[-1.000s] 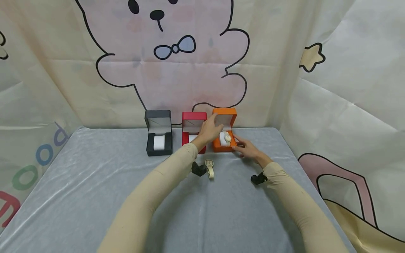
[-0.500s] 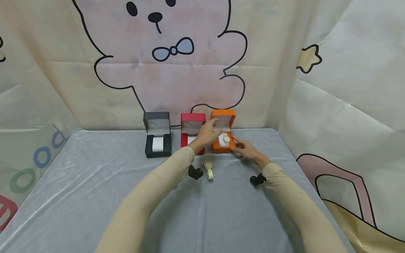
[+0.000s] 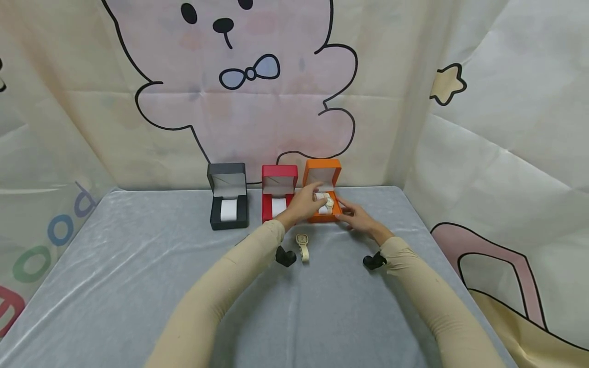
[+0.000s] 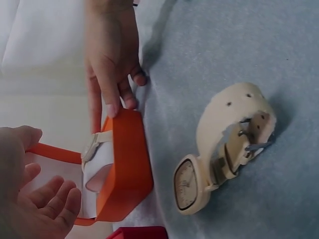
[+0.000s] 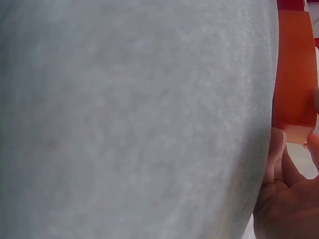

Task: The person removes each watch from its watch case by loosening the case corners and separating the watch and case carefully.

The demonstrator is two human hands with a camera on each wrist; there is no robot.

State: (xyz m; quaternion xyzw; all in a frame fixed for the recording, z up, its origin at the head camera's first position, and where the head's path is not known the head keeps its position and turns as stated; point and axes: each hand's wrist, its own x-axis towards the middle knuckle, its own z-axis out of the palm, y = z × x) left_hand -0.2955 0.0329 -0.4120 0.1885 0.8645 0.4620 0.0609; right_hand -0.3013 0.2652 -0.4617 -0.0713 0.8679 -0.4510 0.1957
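Note:
An orange watch box (image 3: 323, 217) stands with its lid up at the back of the table. Inside it a cream watch (image 4: 93, 148) is wrapped around a white cushion (image 4: 98, 169). My left hand (image 3: 303, 203) reaches over the box from the left, fingers loosely bent, in front of the raised lid and beside the watch. My right hand (image 3: 360, 217) rests against the box's right side with fairly straight fingers, the thumb near the front corner. A second cream watch (image 3: 303, 248), its strap buckled in a loop, lies on the cloth in front.
A red watch box (image 3: 279, 171) stands left of the orange one, lid raised, partly behind my left hand. Further left is a dark grey watch box (image 3: 228, 223), also raised, with a white cushion. A grey-blue cloth (image 3: 138, 286) covers the table; a printed curtain (image 3: 248, 112) hangs behind.
My left hand has come down from the lid of the orange box toward the watch inside. The right hand stays at the box's side. The view shifts slightly.

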